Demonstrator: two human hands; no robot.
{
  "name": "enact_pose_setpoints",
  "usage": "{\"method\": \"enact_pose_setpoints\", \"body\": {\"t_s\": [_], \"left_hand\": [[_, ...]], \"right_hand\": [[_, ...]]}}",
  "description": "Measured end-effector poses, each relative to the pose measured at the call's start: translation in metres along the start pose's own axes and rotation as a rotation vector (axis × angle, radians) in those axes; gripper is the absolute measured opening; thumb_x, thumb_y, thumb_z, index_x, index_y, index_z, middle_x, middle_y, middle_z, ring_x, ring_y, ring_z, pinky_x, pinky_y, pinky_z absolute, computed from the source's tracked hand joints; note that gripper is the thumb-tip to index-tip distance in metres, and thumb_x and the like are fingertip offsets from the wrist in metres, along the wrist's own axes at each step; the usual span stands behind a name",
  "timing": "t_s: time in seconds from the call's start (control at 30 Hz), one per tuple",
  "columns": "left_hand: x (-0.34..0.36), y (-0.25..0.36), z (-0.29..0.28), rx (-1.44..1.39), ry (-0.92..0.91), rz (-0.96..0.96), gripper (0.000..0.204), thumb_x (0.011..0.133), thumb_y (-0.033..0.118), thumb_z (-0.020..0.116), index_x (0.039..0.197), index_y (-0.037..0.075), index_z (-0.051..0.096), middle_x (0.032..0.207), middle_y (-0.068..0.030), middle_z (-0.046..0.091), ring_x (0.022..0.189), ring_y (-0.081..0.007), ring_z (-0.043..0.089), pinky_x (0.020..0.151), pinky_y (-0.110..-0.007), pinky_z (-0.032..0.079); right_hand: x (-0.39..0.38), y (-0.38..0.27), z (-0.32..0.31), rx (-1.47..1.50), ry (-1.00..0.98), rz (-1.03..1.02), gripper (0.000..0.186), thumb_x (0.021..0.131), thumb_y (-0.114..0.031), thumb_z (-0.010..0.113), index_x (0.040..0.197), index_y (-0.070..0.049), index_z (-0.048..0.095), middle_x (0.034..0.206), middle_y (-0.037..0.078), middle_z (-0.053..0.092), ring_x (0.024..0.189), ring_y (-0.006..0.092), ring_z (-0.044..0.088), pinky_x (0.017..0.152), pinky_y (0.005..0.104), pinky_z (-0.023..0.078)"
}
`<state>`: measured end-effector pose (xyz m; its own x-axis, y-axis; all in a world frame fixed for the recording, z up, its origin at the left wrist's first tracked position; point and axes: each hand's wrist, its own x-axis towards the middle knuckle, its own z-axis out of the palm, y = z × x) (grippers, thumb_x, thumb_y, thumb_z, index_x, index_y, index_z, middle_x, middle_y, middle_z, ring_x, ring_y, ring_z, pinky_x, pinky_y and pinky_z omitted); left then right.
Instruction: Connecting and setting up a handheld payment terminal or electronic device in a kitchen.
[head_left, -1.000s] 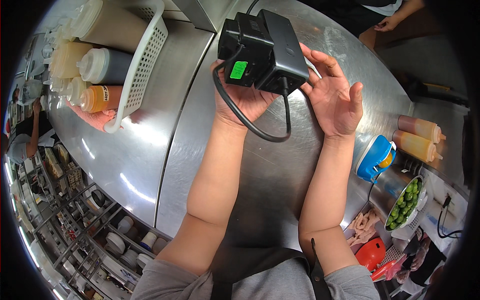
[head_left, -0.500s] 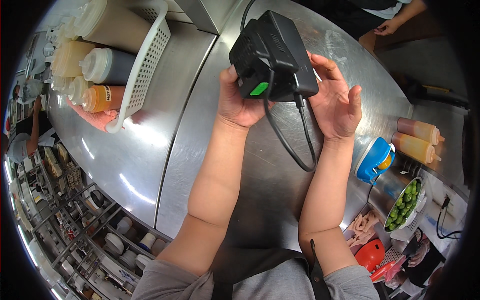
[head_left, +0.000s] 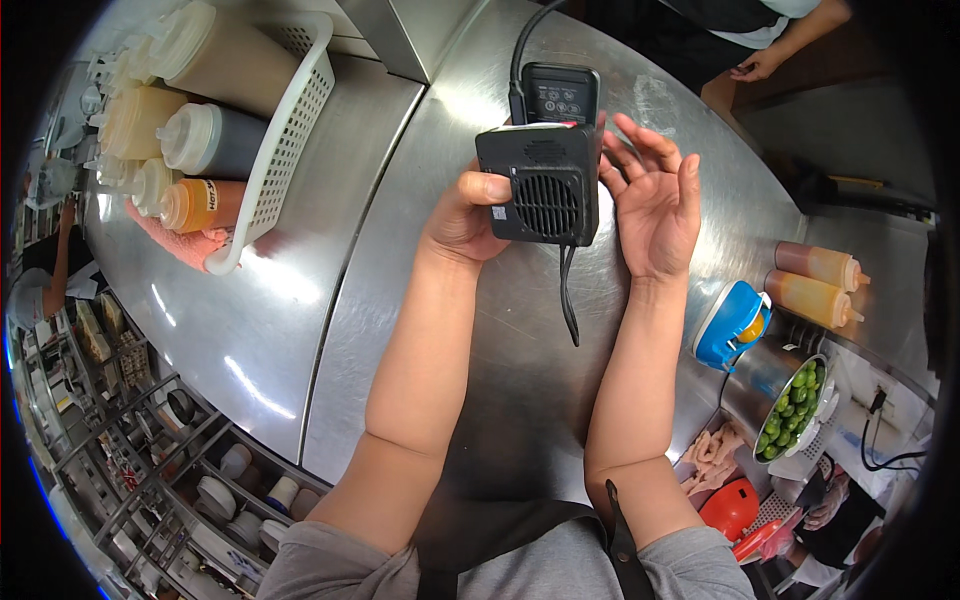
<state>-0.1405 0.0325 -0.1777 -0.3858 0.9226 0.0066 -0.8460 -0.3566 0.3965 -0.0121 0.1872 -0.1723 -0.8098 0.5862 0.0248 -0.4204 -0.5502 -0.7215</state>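
A black electronic box with a round fan grille (head_left: 543, 203) is held up over the steel table. My left hand (head_left: 468, 215) grips its left side, thumb across the front face, the other fingers hidden behind. Just behind the box shows a flat black block (head_left: 561, 93), pale print on its face; whether the two are joined I cannot tell. A black cable (head_left: 516, 75) runs up from there, and another cable (head_left: 570, 300) hangs below the box. My right hand (head_left: 652, 200) is open, palm up with fingers spread, beside the right side of the box; contact at the fingertips is unclear.
A white perforated basket (head_left: 287, 150) with several sauce bottles stands at the left. To the right are two sauce bottles (head_left: 815, 283), a blue device (head_left: 731, 325) and a metal pot (head_left: 755, 385) of green limes (head_left: 795, 408). Another person's hand (head_left: 758, 66) is at the far right.
The black box has turned in my left hand, so its fan grille now faces me and the green light is out of sight. My right hand's fingers have spread more.
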Motion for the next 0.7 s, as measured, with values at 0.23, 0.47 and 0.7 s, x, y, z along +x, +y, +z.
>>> {"method": "enact_pose_setpoints", "body": {"t_s": [0.23,0.47,0.7], "left_hand": [[0.002,0.008,0.017,0.303,-0.002,0.001,0.104,0.056,0.022,0.076,0.149,-0.002,0.037,0.131,-0.0175,0.058,0.118,-0.0264,0.060,0.102,-0.037,0.048],[0.003,0.008,0.018,0.416,-0.078,0.014,0.121,0.050,0.022,0.084,0.156,0.005,0.029,0.142,-0.0121,0.048,0.133,-0.0246,0.046,0.115,-0.036,0.031],[0.003,0.004,0.024,0.462,-0.110,0.018,0.125,0.050,0.022,0.086,0.157,0.006,0.026,0.145,-0.0127,0.046,0.132,-0.0250,0.047,0.114,-0.037,0.033]], "right_hand": [[-0.003,-0.009,0.009,-0.341,0.329,-0.285,0.029,0.105,-0.025,0.050,0.116,-0.001,0.060,0.127,0.018,0.061,0.113,0.0230,0.061,0.095,0.0383,0.051],[-0.001,-0.064,0.083,-0.980,0.139,-0.475,0.018,0.098,-0.013,0.062,0.111,-0.003,0.069,0.137,0.015,0.055,0.126,0.0183,0.053,0.102,0.0320,0.043],[0.020,-0.071,0.097,-1.243,-0.170,-0.406,0.022,0.084,-0.013,0.077,0.103,-0.003,0.073,0.121,0.018,0.064,0.137,0.0291,0.043,0.107,0.0405,0.037]]}}
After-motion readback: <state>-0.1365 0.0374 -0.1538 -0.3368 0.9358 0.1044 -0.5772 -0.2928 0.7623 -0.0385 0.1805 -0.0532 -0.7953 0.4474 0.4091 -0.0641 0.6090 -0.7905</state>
